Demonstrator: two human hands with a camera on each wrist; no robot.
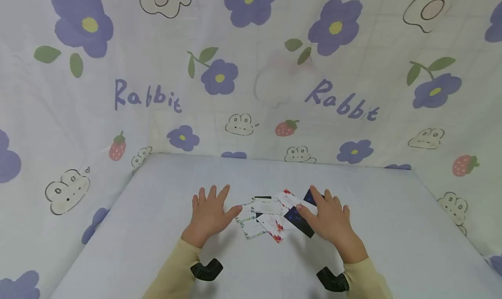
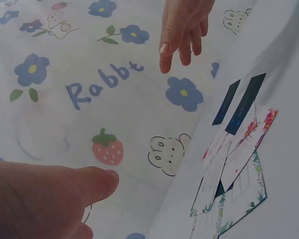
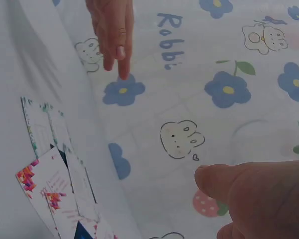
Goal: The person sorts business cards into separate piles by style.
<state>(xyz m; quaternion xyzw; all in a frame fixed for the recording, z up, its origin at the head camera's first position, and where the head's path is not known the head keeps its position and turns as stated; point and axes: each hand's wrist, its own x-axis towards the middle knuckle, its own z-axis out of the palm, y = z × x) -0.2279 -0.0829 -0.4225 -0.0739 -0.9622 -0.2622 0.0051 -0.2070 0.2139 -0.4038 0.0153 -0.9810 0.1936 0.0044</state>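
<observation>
Flanking a loose pile of cards [image 1: 274, 216] near the middle of the table [image 1: 392, 229], the left hand [image 1: 209, 212] and right hand [image 1: 329, 216] lie flat, fingers spread. Gathering them probably works best by sliding both palms inward evenly.

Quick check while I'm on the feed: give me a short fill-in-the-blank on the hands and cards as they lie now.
1. The cards lie in a loose, overlapping pile ____ the two hands.
2. The left hand lies with its fingers ____ on the table.
3. The word printed in purple on the cloth backdrop is ____.
4. The right hand touches a ____ card with its thumb.

Missing words: between; spread flat; Rabbit; dark
</observation>
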